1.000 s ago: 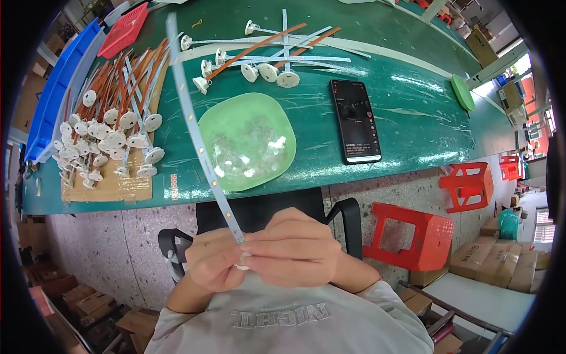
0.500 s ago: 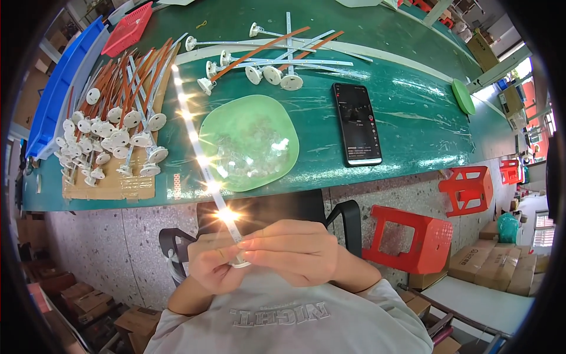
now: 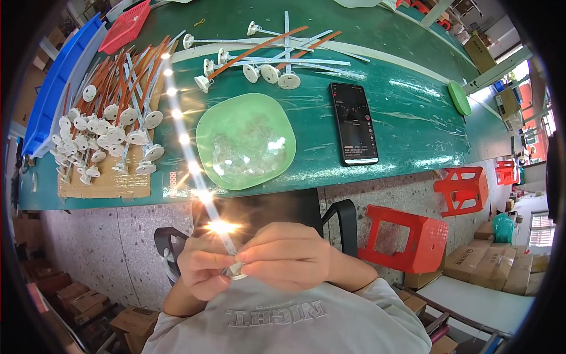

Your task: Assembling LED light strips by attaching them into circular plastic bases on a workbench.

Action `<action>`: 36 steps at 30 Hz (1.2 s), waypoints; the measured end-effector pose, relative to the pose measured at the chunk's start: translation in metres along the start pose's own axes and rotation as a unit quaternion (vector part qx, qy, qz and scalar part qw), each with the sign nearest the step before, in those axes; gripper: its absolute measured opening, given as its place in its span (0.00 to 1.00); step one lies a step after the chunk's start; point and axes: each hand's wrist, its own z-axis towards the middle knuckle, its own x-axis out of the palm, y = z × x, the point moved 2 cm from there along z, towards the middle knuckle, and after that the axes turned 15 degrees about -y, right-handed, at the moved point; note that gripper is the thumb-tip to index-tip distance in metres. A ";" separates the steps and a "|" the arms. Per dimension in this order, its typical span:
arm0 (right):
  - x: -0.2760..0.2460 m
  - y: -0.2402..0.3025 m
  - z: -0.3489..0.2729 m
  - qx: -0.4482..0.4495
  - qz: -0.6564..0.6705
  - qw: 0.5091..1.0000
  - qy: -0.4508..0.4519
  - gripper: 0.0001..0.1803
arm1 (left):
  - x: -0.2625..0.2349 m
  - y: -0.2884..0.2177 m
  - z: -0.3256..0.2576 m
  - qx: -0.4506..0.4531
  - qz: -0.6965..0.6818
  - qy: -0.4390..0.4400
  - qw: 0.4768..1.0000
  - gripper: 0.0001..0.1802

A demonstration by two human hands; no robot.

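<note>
1. LED strip (image 3: 190, 153) lit; I saw it dark a second ago. Probably conducting.
2. Left hand (image 3: 203, 266), right hand (image 3: 289, 253): fingers nearly closed, pinching strip's lower end at white base (image 3: 237, 276), near shirt (image 3: 236, 339).

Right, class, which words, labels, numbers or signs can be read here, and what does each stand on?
I'm placing the texts, not copying them.
Grey shirt: large chest lettering, legible; a smaller line by it, too small.
Phone: screen text, too small.
Green table: reddish marks at the near edge, too small.
Brown carton: printed marks, blurred.
Light strip: tiny marks near its lower end, too small.
</note>
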 end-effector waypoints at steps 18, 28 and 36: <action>-0.010 -0.054 0.058 0.076 -0.252 0.961 0.082 0.14 | -0.028 0.038 0.039 -0.034 0.071 -0.149 0.986 0.28; -0.010 -0.086 0.062 0.189 -0.321 0.874 0.310 0.10 | -0.055 0.067 0.069 0.019 0.029 -0.279 0.960 0.23; -0.012 -0.093 0.064 0.142 -0.314 0.896 0.281 0.06 | -0.059 0.065 0.063 0.036 0.153 -0.167 0.973 0.26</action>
